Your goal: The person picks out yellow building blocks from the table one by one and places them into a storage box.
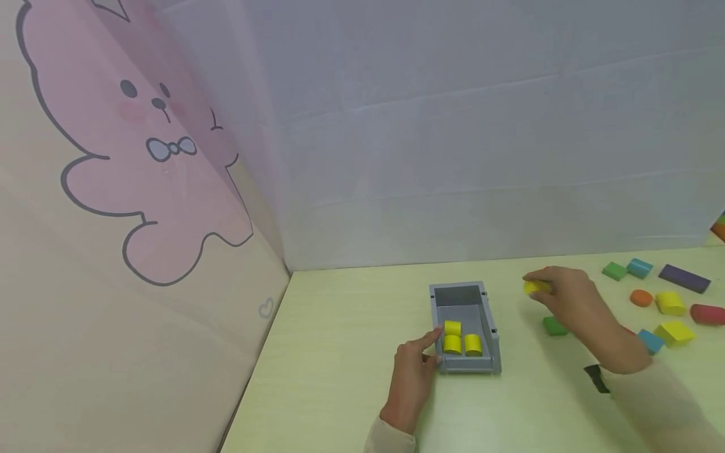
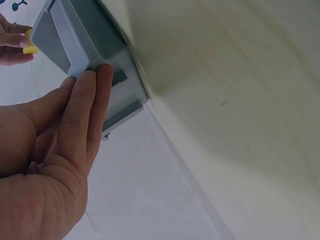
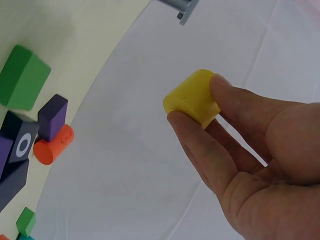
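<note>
The bin (image 1: 490,327) is grey and holds three yellow blocks (image 1: 452,344). The block (image 3: 192,97) in the right hand (image 1: 572,302) is yellow too. Loose blocks on the pale yellow-green table (image 1: 340,352) are green (image 1: 614,271), blue (image 1: 639,267), dark purple (image 1: 683,278), orange (image 1: 641,297), yellow (image 1: 671,303) and red (image 1: 708,313). The left wall (image 1: 113,189) is cream with a pink, grey-outlined cartoon animal; the back wall (image 1: 453,126) is pale lilac-grey.

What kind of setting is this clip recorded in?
Probably a child's play or learning corner, staged at a pale tabletop: a cartoon bear wall panel, scattered coloured blocks, and a grey bin of yellow cylinders. The right hand holds another yellow block.
</note>
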Demonstrator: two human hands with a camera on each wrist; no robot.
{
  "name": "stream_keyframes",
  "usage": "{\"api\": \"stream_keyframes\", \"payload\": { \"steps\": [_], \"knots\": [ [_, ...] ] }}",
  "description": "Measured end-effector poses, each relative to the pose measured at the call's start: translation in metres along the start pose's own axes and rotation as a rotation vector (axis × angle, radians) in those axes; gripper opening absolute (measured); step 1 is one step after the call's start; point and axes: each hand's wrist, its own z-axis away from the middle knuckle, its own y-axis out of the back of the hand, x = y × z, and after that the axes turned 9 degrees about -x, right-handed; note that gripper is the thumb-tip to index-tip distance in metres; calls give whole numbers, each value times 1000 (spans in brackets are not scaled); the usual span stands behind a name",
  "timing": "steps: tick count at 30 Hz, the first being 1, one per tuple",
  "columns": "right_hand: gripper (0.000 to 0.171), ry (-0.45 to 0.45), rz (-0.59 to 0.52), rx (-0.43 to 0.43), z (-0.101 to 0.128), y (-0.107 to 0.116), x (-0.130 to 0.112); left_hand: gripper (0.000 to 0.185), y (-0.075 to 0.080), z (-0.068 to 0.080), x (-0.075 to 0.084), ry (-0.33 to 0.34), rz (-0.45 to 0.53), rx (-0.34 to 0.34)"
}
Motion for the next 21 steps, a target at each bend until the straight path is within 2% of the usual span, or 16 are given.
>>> {"api": "stream_keyframes", "payload": {
  "steps": [9,21],
  "knots": [
    [34,11,-23,-7,-3,-9,-18,58,0,-1,0,-6,2,0],
    [35,73,-58,27,-2,-23,-37,59,1,0,2,13,-15,-6]
  ]
}}
